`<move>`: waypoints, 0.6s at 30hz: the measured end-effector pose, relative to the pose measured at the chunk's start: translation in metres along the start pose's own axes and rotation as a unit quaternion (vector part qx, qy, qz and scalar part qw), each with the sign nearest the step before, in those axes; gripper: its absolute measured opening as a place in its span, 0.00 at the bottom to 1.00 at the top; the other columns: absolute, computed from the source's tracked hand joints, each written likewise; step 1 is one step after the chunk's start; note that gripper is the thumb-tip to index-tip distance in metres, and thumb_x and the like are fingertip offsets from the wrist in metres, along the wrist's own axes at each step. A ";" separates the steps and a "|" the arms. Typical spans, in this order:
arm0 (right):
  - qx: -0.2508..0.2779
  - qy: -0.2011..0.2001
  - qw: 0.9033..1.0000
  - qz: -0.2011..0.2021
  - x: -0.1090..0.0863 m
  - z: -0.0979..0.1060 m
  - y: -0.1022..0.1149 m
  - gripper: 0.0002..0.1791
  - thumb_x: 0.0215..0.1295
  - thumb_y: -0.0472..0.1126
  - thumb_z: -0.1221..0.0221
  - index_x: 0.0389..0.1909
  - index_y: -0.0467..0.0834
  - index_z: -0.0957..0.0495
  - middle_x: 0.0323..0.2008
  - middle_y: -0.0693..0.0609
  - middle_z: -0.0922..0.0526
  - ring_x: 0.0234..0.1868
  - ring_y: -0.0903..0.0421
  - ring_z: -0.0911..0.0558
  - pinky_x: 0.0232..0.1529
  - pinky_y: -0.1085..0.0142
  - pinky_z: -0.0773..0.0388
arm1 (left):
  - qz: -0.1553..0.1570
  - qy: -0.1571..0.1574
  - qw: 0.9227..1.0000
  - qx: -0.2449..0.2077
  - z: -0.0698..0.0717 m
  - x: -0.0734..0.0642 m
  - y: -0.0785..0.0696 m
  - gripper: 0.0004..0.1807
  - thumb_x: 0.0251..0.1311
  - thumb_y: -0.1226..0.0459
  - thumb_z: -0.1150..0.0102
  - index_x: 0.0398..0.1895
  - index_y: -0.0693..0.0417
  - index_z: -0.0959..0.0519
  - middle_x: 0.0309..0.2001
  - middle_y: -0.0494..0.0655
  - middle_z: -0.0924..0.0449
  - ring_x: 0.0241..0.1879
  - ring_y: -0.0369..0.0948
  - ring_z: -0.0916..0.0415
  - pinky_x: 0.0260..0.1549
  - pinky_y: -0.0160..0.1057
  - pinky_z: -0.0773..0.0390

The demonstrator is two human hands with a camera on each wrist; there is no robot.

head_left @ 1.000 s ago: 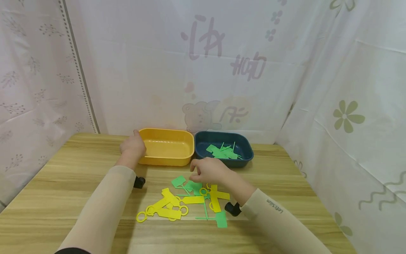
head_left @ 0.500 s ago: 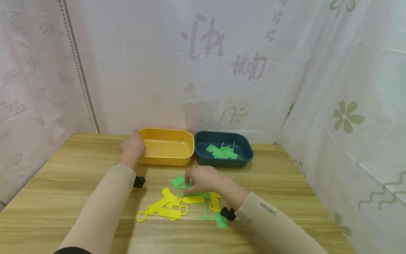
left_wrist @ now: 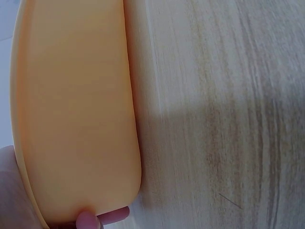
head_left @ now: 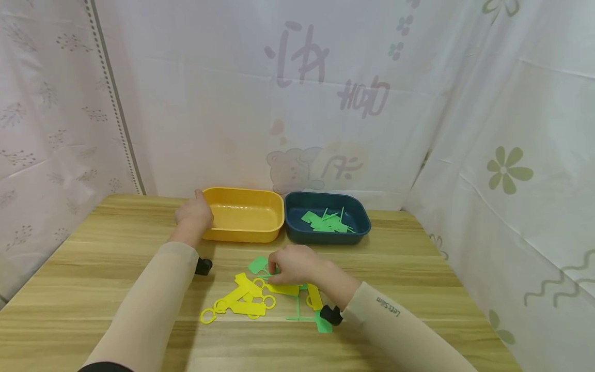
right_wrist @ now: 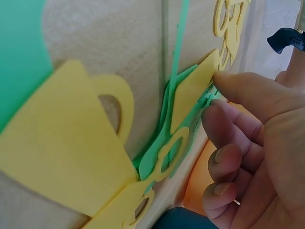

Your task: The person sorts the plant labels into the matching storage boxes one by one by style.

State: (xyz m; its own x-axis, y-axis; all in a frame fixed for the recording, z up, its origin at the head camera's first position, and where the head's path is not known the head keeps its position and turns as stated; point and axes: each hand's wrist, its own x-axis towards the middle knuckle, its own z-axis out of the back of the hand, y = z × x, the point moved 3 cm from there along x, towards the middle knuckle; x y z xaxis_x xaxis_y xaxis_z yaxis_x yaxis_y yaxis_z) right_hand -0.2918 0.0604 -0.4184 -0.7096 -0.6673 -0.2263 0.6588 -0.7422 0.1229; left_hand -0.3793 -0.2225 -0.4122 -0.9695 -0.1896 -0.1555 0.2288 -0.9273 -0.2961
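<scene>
My left hand (head_left: 194, 213) grips the left end of a yellow plastic bin (head_left: 244, 235). In the left wrist view, its fingertips (left_wrist: 89, 219) show at the bin's lower end. My right hand (head_left: 297, 264) is low over a pile of flat plastic tags, thumb and fingers curved with a gap between them. A yellow tag (right_wrist: 193, 90) lies by the thumb tip, and a green tag (right_wrist: 164, 138) overlaps it. Whether the fingertips touch the green pieces between them is unclear. Several yellow tags with ring ends (head_left: 248, 309) lie to the left. The hand hides part of the pile.
A dark blue bin (head_left: 325, 237) stands against the yellow bin's right side, with several green tags (head_left: 327, 222) inside. Both are near the wooden table's (head_left: 395, 310) back edge. Patterned white curtains (head_left: 209, 103) hang behind and at the sides.
My right hand has moved down and left from in front of the blue bin onto the pile. A yellow tag beneath it has shifted slightly. The left hand has stayed on the yellow bin.
</scene>
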 end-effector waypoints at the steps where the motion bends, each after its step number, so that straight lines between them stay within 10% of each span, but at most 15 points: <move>1: 0.000 -0.001 1.000 0.001 0.000 0.000 0.000 0.10 0.71 0.58 0.28 0.38 0.59 0.15 0.31 0.65 0.18 0.33 0.61 0.22 0.40 0.65 0.24 | -0.001 0.000 1.000 0.000 0.000 0.000 0.000 0.47 0.77 0.66 0.51 0.89 0.68 0.65 0.30 0.59 0.20 0.23 0.43 0.36 0.25 0.41 0.29; 18: 0.005 -0.005 1.000 0.007 -0.001 -0.003 -0.002 0.07 0.70 0.49 0.30 0.31 0.57 0.18 0.28 0.63 0.21 0.32 0.61 0.24 0.37 0.66 0.26 | -0.001 -0.002 1.000 0.007 -0.002 0.004 0.002 0.48 0.76 0.66 0.49 0.89 0.67 0.64 0.29 0.58 0.21 0.22 0.43 0.36 0.25 0.41 0.29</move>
State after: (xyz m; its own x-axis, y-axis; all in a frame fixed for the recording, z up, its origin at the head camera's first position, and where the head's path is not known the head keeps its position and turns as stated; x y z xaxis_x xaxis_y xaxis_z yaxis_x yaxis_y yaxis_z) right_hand -0.2917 0.0626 -0.4210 -0.7025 -0.6783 -0.2154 0.6664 -0.7332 0.1355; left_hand -0.3822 -0.2243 -0.4153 -0.9702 -0.1892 -0.1514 0.2259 -0.9324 -0.2823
